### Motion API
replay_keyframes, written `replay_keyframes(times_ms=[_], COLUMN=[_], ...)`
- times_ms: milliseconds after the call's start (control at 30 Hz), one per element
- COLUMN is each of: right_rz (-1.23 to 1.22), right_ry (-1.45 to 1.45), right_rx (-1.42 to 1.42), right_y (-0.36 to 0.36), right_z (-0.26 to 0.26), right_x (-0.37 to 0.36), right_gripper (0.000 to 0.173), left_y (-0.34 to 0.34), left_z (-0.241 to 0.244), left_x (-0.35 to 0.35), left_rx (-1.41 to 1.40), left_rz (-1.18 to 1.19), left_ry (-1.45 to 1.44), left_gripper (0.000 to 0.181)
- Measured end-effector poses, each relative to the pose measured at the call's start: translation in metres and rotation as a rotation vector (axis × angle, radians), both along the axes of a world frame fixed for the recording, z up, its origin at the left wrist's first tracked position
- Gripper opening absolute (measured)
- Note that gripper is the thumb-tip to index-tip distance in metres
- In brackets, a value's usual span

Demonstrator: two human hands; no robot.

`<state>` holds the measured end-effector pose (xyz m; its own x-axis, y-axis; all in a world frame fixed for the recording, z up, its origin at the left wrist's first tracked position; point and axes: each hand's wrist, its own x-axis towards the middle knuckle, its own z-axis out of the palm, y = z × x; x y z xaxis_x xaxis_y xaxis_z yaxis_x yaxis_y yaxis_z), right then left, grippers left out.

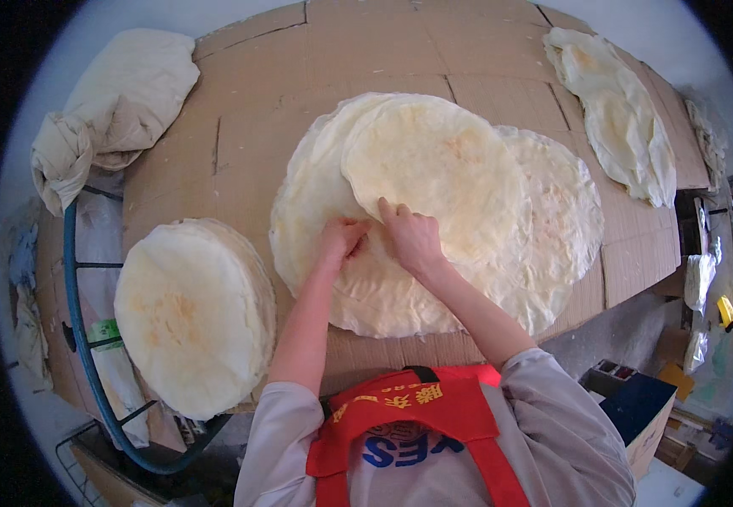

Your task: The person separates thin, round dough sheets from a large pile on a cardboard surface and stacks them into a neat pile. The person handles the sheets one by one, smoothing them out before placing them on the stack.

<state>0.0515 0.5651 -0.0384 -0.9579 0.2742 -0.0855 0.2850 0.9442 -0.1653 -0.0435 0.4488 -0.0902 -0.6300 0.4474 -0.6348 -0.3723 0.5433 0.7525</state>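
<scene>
Thin round flatbreads lie stacked in front of me on the cardboard-covered table, and a smaller round flatbread rests on the larger flatbreads. My right hand touches the near-left edge of the smaller one, its index finger on top and its thumb hidden. Just left of it, my left hand has its fingers drawn together low over the large flatbread beneath. Whether either hand pinches a sheet cannot be seen. Another wrinkled flatbread sticks out on the right side of the pile.
A tall stack of round flatbreads stands at the left, by a blue metal frame. A cloth bundle lies at the far left. Folded flatbread rests at the far right of the cardboard. A box stands lower right.
</scene>
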Motion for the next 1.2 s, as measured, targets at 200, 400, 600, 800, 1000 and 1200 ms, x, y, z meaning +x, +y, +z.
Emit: replay_keyframes(times_ms=[200,400,600,800,1000,1200], right_rz=[-0.061,-0.099,-0.198,-0.4,-0.375,-0.216], right_ry=[0.123,0.312,0.222,0.453,0.552,0.533], right_rx=[-0.169,-0.051,-0.518,-1.214,-0.787,-0.6], right_y=[-0.006,-0.023,0.05,0.186,0.327,0.313], right_z=[-0.003,-0.018,-0.028,0.014,0.136,0.268], right_x=[-0.001,0.007,-0.001,0.031,0.052,0.037], right_gripper=[0.057,0.066,0.055,0.036,0.039,0.041], left_y=[0.009,-0.004,-0.017,-0.019,-0.018,-0.055], left_z=[0.009,0.007,-0.004,-0.016,-0.02,0.007], left_x=[0.007,0.008,0.01,0.02,0.026,0.056], left_rx=[0.244,0.64,0.662,0.704,0.693,0.608], left_rz=[0.093,0.374,0.369,0.391,0.417,0.423], left_ry=[0.068,-0.468,-0.466,-0.385,-0.321,-0.214], left_gripper=[0.014,0.023,0.032,0.036,0.039,0.037])
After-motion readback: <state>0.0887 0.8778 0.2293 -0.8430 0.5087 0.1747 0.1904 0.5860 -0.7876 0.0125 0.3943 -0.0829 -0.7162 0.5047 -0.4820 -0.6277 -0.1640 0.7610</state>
